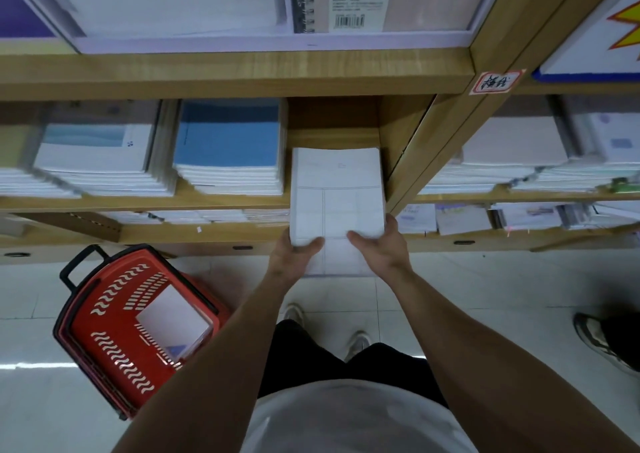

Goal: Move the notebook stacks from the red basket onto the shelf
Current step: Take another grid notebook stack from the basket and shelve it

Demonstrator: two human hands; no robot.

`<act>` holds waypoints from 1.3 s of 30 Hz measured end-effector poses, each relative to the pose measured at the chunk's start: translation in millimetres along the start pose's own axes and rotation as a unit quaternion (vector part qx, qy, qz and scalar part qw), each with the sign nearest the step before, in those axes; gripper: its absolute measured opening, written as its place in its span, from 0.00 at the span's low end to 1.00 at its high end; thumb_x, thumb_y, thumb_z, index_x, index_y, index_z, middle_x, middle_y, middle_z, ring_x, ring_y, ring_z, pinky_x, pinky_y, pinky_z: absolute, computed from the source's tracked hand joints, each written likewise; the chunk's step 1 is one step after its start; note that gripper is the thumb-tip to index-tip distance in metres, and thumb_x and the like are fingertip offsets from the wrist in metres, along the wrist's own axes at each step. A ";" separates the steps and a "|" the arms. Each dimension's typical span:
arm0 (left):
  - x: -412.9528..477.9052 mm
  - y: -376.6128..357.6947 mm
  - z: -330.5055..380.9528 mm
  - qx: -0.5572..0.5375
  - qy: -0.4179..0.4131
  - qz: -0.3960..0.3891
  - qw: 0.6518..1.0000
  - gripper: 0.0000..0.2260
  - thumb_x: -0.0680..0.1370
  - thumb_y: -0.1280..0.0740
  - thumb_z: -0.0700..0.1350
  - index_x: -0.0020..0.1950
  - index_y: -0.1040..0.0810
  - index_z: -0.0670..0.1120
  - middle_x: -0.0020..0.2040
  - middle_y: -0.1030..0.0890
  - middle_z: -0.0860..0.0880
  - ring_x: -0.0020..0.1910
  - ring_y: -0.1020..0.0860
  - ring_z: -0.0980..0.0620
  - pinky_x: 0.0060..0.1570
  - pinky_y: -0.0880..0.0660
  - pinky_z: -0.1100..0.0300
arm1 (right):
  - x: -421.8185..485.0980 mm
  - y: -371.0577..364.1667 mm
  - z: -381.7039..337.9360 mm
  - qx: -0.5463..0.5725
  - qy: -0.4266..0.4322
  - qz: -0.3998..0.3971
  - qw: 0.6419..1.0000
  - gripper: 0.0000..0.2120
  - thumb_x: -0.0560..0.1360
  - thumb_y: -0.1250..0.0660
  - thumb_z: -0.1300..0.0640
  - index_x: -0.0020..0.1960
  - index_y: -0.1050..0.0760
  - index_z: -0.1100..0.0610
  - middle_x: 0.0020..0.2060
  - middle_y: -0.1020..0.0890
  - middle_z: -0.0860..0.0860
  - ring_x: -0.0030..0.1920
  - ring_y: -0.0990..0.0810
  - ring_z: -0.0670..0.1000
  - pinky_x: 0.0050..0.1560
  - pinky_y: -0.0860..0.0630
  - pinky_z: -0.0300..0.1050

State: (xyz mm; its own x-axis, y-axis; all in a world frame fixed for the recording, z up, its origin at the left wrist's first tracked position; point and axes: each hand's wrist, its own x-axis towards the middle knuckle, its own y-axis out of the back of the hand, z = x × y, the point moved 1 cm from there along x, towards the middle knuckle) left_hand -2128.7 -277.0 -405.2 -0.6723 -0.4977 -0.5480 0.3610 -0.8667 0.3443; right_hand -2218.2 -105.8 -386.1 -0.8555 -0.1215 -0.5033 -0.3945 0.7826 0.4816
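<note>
The left hand (297, 255) and right hand (385, 247) grip the near end of a white notebook stack (337, 189). Its far end sits in the wooden shelf (332, 130), in the open gap between a blue-covered pile (228, 141) and the upright divider (408, 148). On the floor to the left, the red basket (104, 317) holds a second stack (173, 321).

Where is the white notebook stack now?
Head view, centre: the white notebook stack is held by the left hand and right hand, its far end over the shelf gap right of the blue notebooks.
</note>
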 end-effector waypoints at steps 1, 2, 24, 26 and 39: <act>-2.2 -1.1 -2.2 0.001 0.003 0.019 1.000 0.23 0.72 0.23 0.54 0.65 0.21 0.48 0.53 0.18 0.54 0.53 0.19 0.52 0.55 0.24 0.57 | -1.7 -1.4 -0.6 0.001 0.004 0.007 1.000 0.34 0.72 0.23 0.50 0.72 0.33 0.57 0.60 0.20 0.49 0.59 0.21 0.51 0.53 0.28 0.39; -3.1 -2.0 -1.9 -0.002 0.002 0.039 0.999 0.23 0.72 0.23 0.54 0.64 0.21 0.48 0.52 0.18 0.54 0.52 0.19 0.52 0.53 0.24 0.58 | -1.3 -3.0 -0.7 -0.002 0.010 0.014 1.000 0.34 0.72 0.22 0.50 0.72 0.33 0.56 0.59 0.20 0.48 0.56 0.22 0.48 0.53 0.28 0.39; 2.6 -4.7 36.7 -0.013 -0.015 0.084 0.996 0.23 0.75 0.26 0.45 0.68 0.30 0.47 0.55 0.23 0.53 0.58 0.21 0.49 0.52 0.28 0.61 | 25.0 -16.9 0.1 0.017 0.042 0.003 0.999 0.45 0.64 0.34 0.29 0.76 0.38 0.47 0.66 0.23 0.53 0.64 0.22 0.57 0.65 0.23 0.59; 8.9 -3.9 51.1 -0.009 -0.020 0.086 0.996 0.26 0.77 0.27 0.45 0.72 0.32 0.45 0.59 0.24 0.52 0.62 0.23 0.51 0.56 0.30 0.63 | 32.9 -14.9 -11.0 0.008 0.044 0.007 0.999 0.46 0.64 0.35 0.28 0.77 0.38 0.48 0.67 0.23 0.53 0.65 0.22 0.58 0.65 0.24 0.60; 33.6 -7.2 68.1 0.002 -0.005 0.116 0.993 0.30 0.77 0.27 0.47 0.75 0.34 0.44 0.64 0.23 0.48 0.64 0.24 0.48 0.54 0.34 0.66 | 36.4 -23.9 -27.3 -0.053 0.099 0.091 0.989 0.42 0.72 0.33 0.36 0.79 0.45 0.49 0.69 0.23 0.54 0.67 0.24 0.61 0.61 0.22 0.62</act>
State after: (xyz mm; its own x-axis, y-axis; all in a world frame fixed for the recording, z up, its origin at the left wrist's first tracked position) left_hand -2197.9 -285.2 -374.1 -0.5775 -0.6835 -0.4464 0.5046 -0.7287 0.4630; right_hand -2249.1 -145.6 -396.3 -0.9607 -0.1099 -0.2548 -0.2510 0.7353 0.6295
